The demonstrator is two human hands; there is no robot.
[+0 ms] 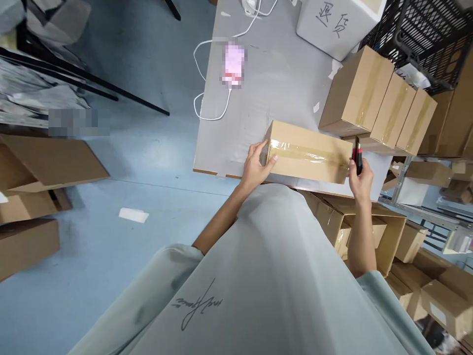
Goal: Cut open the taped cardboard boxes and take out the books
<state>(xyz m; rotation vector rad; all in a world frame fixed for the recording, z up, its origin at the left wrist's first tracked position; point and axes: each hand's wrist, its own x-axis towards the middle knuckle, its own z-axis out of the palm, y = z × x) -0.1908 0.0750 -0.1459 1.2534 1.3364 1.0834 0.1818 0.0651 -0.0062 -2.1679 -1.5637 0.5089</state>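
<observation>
A long cardboard box (308,153) with shiny clear tape along its top lies near the front edge of the grey table (254,103). My left hand (255,166) grips its left end, the thumb on top and the fingers around the end face. At the box's right end, my right hand (360,178) is closed around a black and red cutter (357,157), which points away from me. Whether its blade is out cannot be made out. Three taped boxes (364,93) stand in a row just beyond the cutter.
A phone (233,63) with a white cable lies on the table, left of a white bin (332,29) with handwriting. A black crate (432,39) is at the back right. Below the table's right side sits an open carton (393,236) holding boxes. More cartons (55,162) are at left.
</observation>
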